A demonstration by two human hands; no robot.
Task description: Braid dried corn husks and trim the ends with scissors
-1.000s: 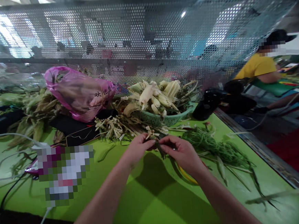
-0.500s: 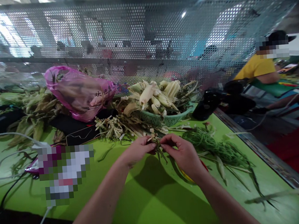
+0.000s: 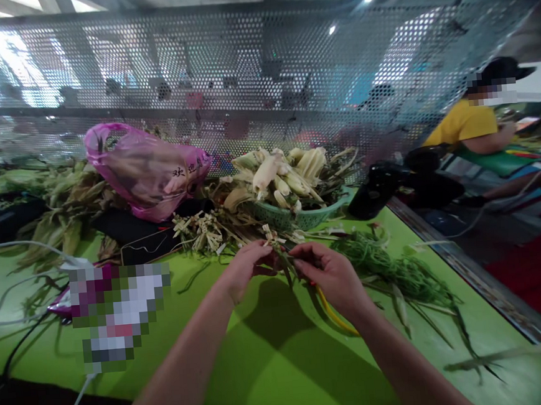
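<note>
A small bundle of folded leaf strips [image 3: 274, 242], pale at the top with green ends hanging down, is held between my hands above the table. My left hand [image 3: 251, 265] pinches it from the left, its fingers curled behind and partly hidden. On the other side, my right hand [image 3: 328, 274] grips the strips between thumb and fingers. Beneath my right wrist lies a yellow curved object with a bit of red [image 3: 334, 317], partly covered. A heap of similar pale folded pieces [image 3: 202, 230] lies just beyond my left hand.
Behind are a green basket [image 3: 306, 217] of corn husks and a pink plastic bag [image 3: 155, 168]. Shredded green strips [image 3: 397, 264] lie right. At left are cables, a dark phone-like slab [image 3: 145, 245] and a husk pile [image 3: 64, 200]. A person in yellow [image 3: 467, 118] sits far right.
The bundle has tipped slightly to the left, and my left fingers have shifted on it. My right hand has moved a little, showing more of the yellow object.
</note>
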